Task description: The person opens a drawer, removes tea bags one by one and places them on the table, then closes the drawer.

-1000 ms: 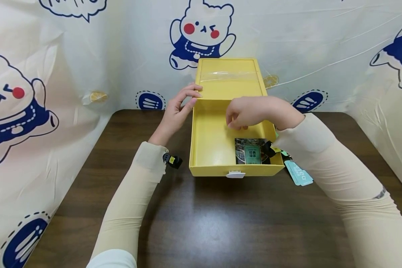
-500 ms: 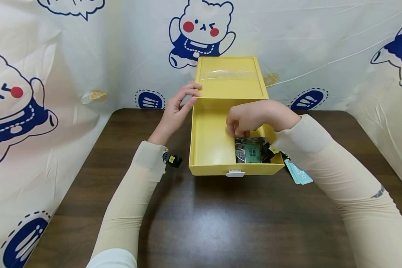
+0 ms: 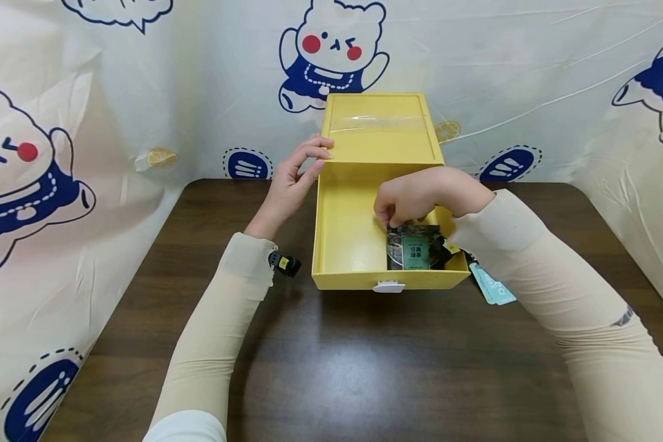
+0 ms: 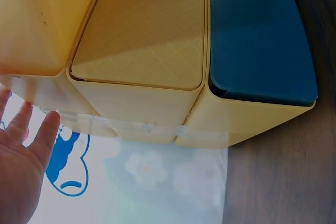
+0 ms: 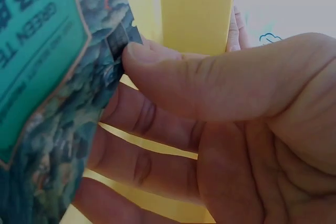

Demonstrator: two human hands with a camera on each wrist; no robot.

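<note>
My right hand (image 3: 425, 193) reaches down into the pulled-out yellow drawer (image 3: 345, 245). Thumb and fingers pinch the edge of a dark green tea packet (image 3: 416, 253), which lies in the drawer's front right corner. Up close in the right wrist view, the packet (image 5: 47, 51) shows a green label with "GREEN TE" on it and a landscape print. My left hand (image 3: 295, 178) rests against the left side of the yellow drawer unit (image 3: 383, 129), fingers extended near its top edge. The left wrist view shows that hand (image 4: 23, 156) with straight fingers at the unit's side.
Below the open drawer are a shut yellow drawer (image 4: 142, 30) and a shut blue drawer (image 4: 260, 35). A light blue packet (image 3: 493, 285) shows to the right of the unit, partly behind my right sleeve. The unit stands on a dark wooden table (image 3: 342, 362) before a printed curtain (image 3: 210, 73).
My right hand has moved a little toward the drawer's front and taken hold of the tea packet's far edge. The left hand stays in place.
</note>
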